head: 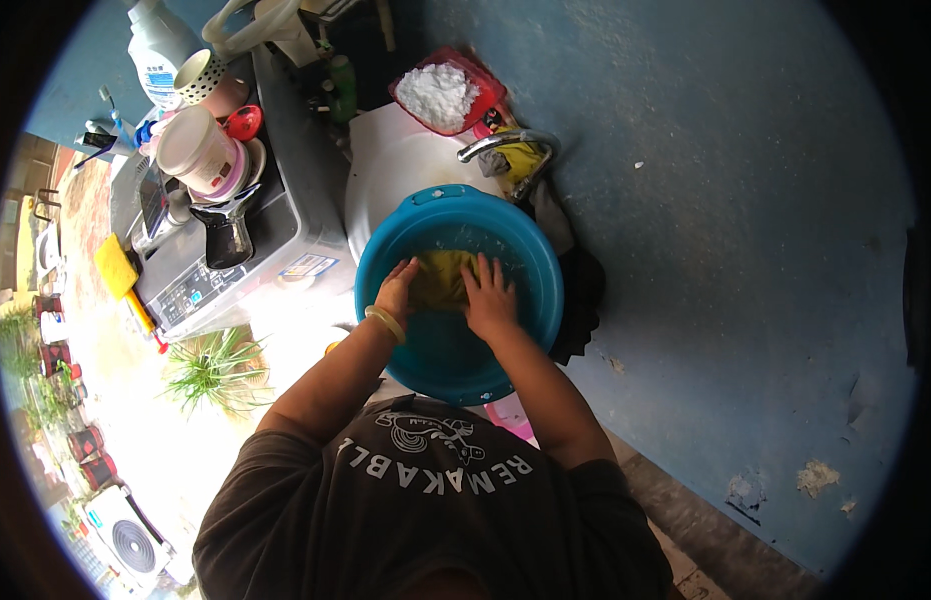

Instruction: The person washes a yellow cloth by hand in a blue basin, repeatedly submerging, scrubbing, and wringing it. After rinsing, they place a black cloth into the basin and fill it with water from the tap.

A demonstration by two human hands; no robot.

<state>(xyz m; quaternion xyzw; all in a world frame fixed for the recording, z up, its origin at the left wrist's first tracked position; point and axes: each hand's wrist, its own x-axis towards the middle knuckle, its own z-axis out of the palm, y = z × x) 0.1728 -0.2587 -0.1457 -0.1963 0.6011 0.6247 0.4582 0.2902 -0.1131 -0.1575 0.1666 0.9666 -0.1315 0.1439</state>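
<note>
In front of me a round blue plastic basin (459,382) holds water, and a yellow-green cloth (444,281) lies in it. My left hand (396,291), with a pale bangle at the wrist, touches the cloth's left side. On its right side rests my right hand (491,296), fingers spread over the edge of the cloth. Neither hand is plainly closed on it; the left fingertips are partly hidden. The basin stands over the near part of a white washbasin (383,165), below a curved chrome faucet (503,137).
A red dish (489,86) of white powder sits behind the faucet. Dark cloths (581,300) hang beside the basin against the blue wall (698,225). At left, a washing machine (285,225) carries a plastic tub (199,150), a detergent bottle (154,52) and cups. A potted plant (214,367) stands lower left.
</note>
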